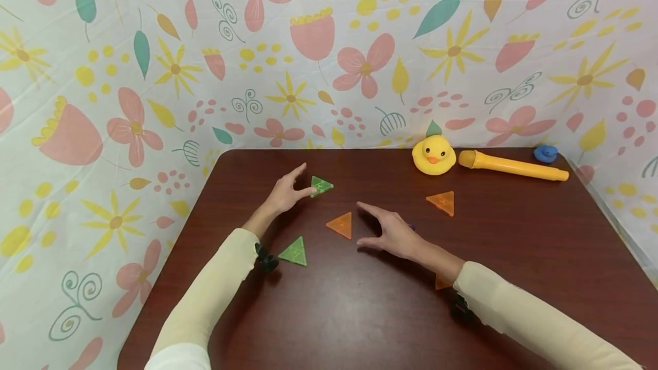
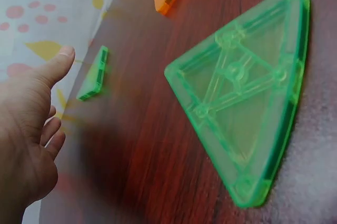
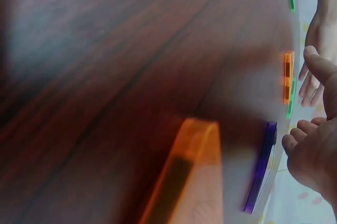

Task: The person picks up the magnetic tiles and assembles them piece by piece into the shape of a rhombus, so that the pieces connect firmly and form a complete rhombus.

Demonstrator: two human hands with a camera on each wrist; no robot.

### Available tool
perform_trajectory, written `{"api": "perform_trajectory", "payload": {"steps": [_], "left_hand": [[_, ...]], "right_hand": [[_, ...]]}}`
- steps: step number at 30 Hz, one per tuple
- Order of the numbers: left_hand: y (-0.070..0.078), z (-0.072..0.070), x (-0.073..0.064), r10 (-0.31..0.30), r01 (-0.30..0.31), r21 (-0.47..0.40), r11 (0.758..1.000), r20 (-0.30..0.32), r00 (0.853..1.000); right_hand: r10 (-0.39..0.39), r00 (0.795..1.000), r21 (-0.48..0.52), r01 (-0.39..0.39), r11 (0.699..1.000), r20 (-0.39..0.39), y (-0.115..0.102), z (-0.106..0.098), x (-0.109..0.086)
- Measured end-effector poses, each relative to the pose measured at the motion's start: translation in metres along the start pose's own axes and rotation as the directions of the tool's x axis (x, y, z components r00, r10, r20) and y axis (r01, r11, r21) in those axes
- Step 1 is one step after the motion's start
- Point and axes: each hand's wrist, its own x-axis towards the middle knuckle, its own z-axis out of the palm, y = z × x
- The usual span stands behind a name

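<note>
One green tile (image 1: 323, 185) lies on the table (image 1: 360, 318) by the left hand (image 1: 284, 192), contact hard to tell; an orange tile (image 1: 341, 225) lies near the right hand (image 1: 393, 234). Both hands' fingers are spread, empty. The tiles look light, stiff, slick, best pinched by opposite edges.
</note>
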Motion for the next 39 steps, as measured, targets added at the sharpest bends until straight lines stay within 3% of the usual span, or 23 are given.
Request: {"api": "perform_trajectory", "payload": {"steps": [9,18,29,39], "left_hand": [[-0.003,0.011,0.009,-0.039,0.037,0.107,0.994,0.011,0.999],[-0.001,0.018,0.007,-0.025,0.023,0.161,0.987,0.008,1.000],[-0.003,0.016,0.006,-0.009,0.009,0.176,0.984,0.002,1.000],[-0.003,0.017,0.005,-0.031,0.032,0.155,0.987,-0.013,0.999]], "right_hand": [[0.013,1.000,-0.020,-0.013,1.000,0.012,-0.005,0.010,0.011],[0.032,0.999,-0.042,-0.032,0.999,0.003,-0.004,0.017,0.016],[0.055,0.998,-0.085,-0.055,0.995,-0.011,-0.005,0.021,0.020],[0.067,0.998,-0.087,-0.069,0.994,-0.019,-0.007,0.021,0.020]]}}
